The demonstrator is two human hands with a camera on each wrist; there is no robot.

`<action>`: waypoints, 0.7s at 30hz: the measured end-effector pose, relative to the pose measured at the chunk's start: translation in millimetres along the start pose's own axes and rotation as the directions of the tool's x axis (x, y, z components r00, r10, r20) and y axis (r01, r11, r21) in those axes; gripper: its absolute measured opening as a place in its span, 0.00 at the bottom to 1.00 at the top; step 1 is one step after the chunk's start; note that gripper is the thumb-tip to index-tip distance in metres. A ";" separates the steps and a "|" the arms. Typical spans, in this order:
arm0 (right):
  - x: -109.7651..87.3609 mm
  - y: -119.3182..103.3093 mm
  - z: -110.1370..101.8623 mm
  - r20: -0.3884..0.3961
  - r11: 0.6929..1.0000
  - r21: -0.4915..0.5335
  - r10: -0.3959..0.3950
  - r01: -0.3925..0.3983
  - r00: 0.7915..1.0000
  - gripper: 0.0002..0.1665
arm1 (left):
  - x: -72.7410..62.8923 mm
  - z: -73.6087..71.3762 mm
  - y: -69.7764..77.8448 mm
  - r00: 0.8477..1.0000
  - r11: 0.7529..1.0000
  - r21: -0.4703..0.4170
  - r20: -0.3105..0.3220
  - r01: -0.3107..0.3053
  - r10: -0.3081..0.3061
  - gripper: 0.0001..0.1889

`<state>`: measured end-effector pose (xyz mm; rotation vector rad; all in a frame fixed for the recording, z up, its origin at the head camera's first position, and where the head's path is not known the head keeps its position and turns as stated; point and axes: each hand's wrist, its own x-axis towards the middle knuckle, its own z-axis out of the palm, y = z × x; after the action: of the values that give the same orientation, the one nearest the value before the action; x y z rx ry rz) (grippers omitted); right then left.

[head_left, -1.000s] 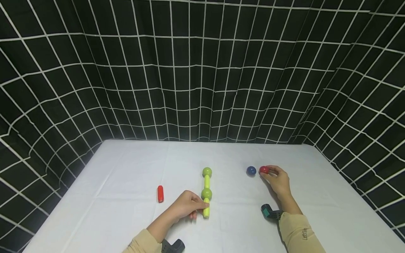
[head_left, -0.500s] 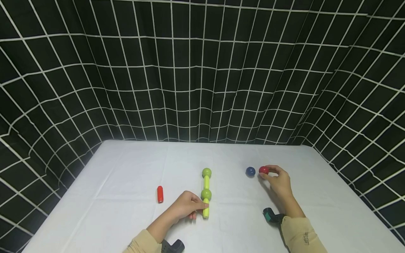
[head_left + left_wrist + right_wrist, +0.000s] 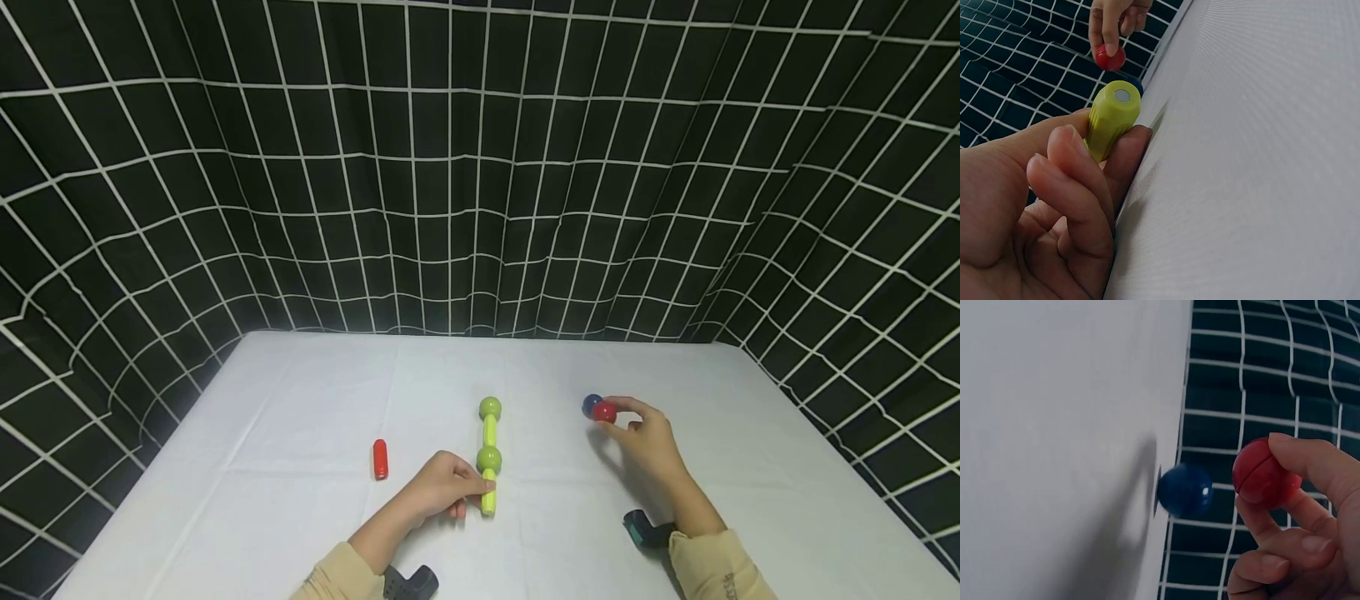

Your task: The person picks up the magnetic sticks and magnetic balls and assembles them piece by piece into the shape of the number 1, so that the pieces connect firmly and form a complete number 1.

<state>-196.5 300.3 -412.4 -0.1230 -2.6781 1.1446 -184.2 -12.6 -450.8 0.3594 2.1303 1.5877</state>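
My left hand (image 3: 446,488) pinches the near yellow-green rod (image 3: 1107,122) between thumb and fingers; a grey metal disc shows in its end. That rod joins a chain on the table: a green ball (image 3: 489,459), another yellow-green rod (image 3: 490,431), then a second green ball (image 3: 491,407) at the far end. My right hand (image 3: 651,444) holds a red ball (image 3: 1265,474) by its fingertips, raised off the table. Behind the red ball in the head view, a blue ball (image 3: 1186,490) rests on the table, partly covered; in the right wrist view the two stand apart.
A red rod (image 3: 380,459) lies on the white table (image 3: 300,400), left of the chain. Behind and beside the table hangs a dark curtain (image 3: 465,183) with a white grid. Each wrist wears a dark camera mount (image 3: 647,530).
My right hand has lifted the red ball and carried it a little left and nearer, in front of the blue ball. The left hand and the chain have kept their place.
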 end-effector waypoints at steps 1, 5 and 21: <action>-1.7 -2.0 1.4 0.008 1.000 0.002 -0.003 0.003 1.000 0.24 | 0.1 0.0 0.0 1.000 1.000 -0.001 0.001 -0.002 0.002 0.12; -8.4 -7.9 8.0 0.034 0.999 -0.009 -0.054 0.054 0.998 0.24 | 0.2 0.2 -0.2 1.000 1.000 0.000 0.003 -0.006 0.006 0.12; -35.0 -33.0 37.9 0.200 0.968 0.046 -0.250 0.246 0.947 0.26 | 0.4 0.0 -0.1 1.000 1.000 -0.011 0.003 -0.001 0.001 0.12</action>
<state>-171.2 245.1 -420.0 0.3454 -2.7528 1.1591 -184.5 -12.5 -451.0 0.3590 2.1187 1.5987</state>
